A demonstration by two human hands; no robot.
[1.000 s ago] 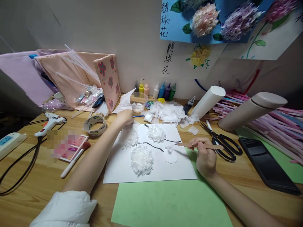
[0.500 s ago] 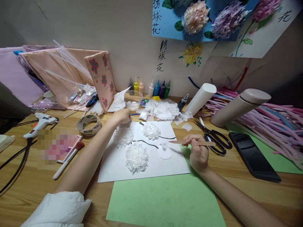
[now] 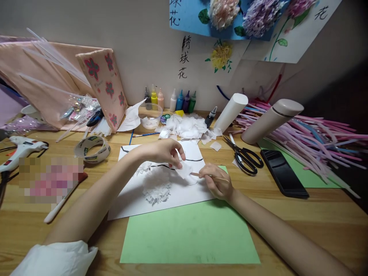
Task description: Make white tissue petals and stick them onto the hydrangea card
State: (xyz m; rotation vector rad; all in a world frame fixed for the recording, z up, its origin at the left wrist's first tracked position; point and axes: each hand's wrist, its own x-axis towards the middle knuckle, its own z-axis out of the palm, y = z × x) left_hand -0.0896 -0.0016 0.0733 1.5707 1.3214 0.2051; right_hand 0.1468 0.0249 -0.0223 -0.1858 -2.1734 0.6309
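Note:
My left hand [image 3: 165, 151] pinches a small square of white tissue paper [image 3: 183, 171] above the right part of a white sheet [image 3: 123, 209]. My right hand [image 3: 217, 182] grips a thin, flat wooden stick [image 3: 196, 174], its tip touching or close to the tissue square. On the sheet sits a fluffy white paper flower [image 3: 157, 189]; a second white flower [image 3: 143, 167] shows partly behind my left forearm. Black curved lines [image 3: 194, 160] run across the sheet. My left hand hides the upper middle of it.
Green paper [image 3: 189, 237] lies under the sheet. Behind are loose tissue squares [image 3: 186, 125], paint bottles [image 3: 180, 101] and a clear bowl [image 3: 150, 117]. Scissors [image 3: 245, 157], a phone [image 3: 283, 172] and a bottle [image 3: 271, 120] stand or lie right; tape [image 3: 92, 149] and a glue gun [image 3: 27, 147] left.
My left hand has come from the sheet's back left edge to its right part, with a tissue square in its fingers. The stick's tip has come together with that square. The view has shifted.

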